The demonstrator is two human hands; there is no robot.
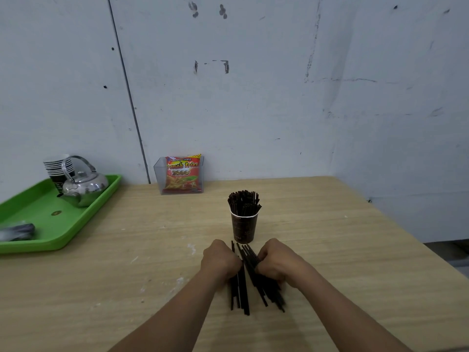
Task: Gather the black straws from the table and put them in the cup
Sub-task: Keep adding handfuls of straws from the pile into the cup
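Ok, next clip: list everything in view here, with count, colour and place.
table: one, light wood
cup: one, dark brown, mid-table, packed with upright black straws
loose straws: one bundle, black, lying on the table, nearer than the cup
snack packet: one, red, in a clear holder by the wall
tray: one, green, far left
kettle: one, silver, on the tray
stacked cups: one stack, white rims, behind the kettle
blurred dark item: one, tray's near end, unidentifiable
left hand: curled on the loose straws
right hand: curled on the loose straws
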